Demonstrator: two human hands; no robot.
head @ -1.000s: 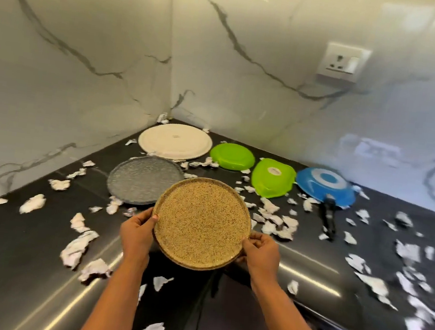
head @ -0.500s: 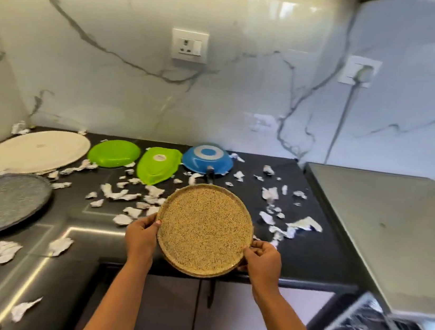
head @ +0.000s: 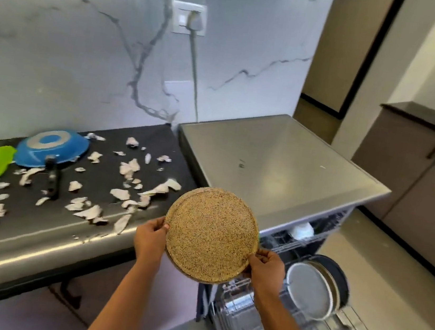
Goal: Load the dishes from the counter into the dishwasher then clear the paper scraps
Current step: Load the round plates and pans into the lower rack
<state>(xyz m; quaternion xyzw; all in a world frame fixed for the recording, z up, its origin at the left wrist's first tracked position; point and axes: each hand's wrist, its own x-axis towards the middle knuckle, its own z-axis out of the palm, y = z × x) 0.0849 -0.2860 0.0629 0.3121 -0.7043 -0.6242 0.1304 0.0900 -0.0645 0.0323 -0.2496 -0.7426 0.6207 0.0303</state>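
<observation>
Head view: left hand [head: 149,241] and right hand [head: 266,269], each grip clasping the speckled plate [head: 211,234], near the dishwasher [head: 279,167]

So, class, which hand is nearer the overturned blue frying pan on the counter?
Left. The left hand is right of the blue frying pan; the right hand farther right, across the speckled brown plate.

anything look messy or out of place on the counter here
Torn paper scraps litter the black counter, a few right at its front edge. The blue pan lies upside down among them.
</observation>
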